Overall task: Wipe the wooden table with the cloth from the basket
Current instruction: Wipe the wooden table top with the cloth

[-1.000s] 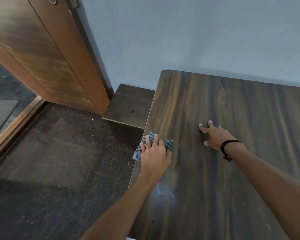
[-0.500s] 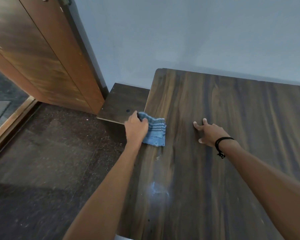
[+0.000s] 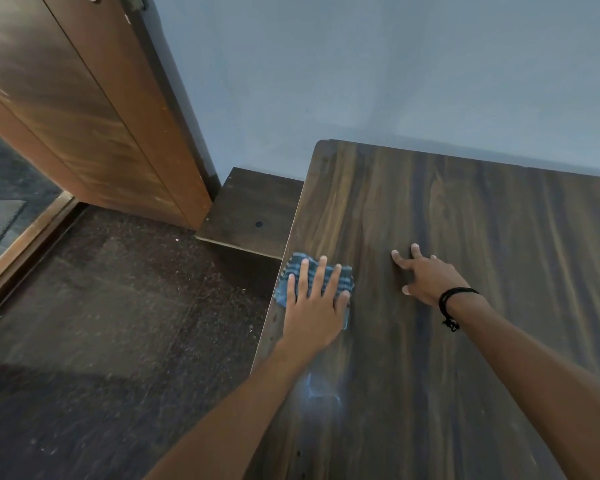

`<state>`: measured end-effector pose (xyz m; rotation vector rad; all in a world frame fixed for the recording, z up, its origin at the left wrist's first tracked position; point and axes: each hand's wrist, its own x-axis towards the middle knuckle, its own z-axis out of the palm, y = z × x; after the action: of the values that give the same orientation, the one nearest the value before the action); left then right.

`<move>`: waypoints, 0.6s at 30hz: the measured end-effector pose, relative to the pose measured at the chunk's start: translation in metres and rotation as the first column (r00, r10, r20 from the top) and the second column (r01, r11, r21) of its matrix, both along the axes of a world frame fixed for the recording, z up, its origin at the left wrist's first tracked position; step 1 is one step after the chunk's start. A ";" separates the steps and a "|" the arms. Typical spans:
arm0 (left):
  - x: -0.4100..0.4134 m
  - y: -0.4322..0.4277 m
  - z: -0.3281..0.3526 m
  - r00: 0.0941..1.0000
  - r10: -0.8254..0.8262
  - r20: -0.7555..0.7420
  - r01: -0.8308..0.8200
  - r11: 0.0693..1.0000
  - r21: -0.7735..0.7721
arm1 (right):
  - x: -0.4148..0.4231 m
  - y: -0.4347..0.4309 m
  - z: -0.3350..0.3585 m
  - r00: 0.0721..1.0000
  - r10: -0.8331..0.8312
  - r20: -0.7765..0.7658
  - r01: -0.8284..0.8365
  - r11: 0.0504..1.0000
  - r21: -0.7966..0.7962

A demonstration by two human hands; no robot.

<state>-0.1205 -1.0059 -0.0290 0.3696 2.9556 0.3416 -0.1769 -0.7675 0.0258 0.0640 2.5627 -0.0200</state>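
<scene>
- I see the left hand [image 3: 314, 306] flat on the blue striped cloth [image 3: 293, 271], fingers straight and spread, pressing, not gripping.
- Cloth lies under those fingers at the wooden table [image 3: 465, 375] left edge, showing just past the fingertips.
- Right hand [image 3: 430, 277] is right of the left fingers, apart from the cloth, fingers splayed, tips on bare wood, holding nothing.
- Black wristband [image 3: 447, 299] sits behind the right fingers.

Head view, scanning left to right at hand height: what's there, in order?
Wooden door → low dark shelf → blue cloth pressed under the left hand → right hand → black wristband. Both hands are on the wooden table.
</scene>
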 end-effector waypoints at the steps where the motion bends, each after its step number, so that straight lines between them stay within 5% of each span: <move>1: -0.012 0.002 0.000 1.000 0.016 0.012 -0.016 1.000 0.006 | -0.001 0.001 0.000 1.000 -0.008 -0.001 0.008 1.000 0.000; 7: -0.133 0.022 0.017 0.973 0.056 0.225 -0.070 0.996 0.051 | -0.002 0.002 0.002 1.000 0.010 -0.014 -0.010 1.000 0.013; 14: 0.003 -0.007 -0.003 0.998 0.070 0.001 -0.069 0.997 0.034 | 0.002 0.005 0.004 0.998 0.049 -0.031 -0.048 0.999 0.013; 18: 0.003 -0.011 0.000 0.995 0.074 0.063 -0.072 0.997 -0.036 | 0.000 0.003 0.006 0.999 0.036 -0.037 -0.036 0.999 0.015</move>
<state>-0.1170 -1.0168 -0.0289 0.2418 2.9131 0.3051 -0.1770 -0.7645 0.0317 0.0230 2.6014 0.0114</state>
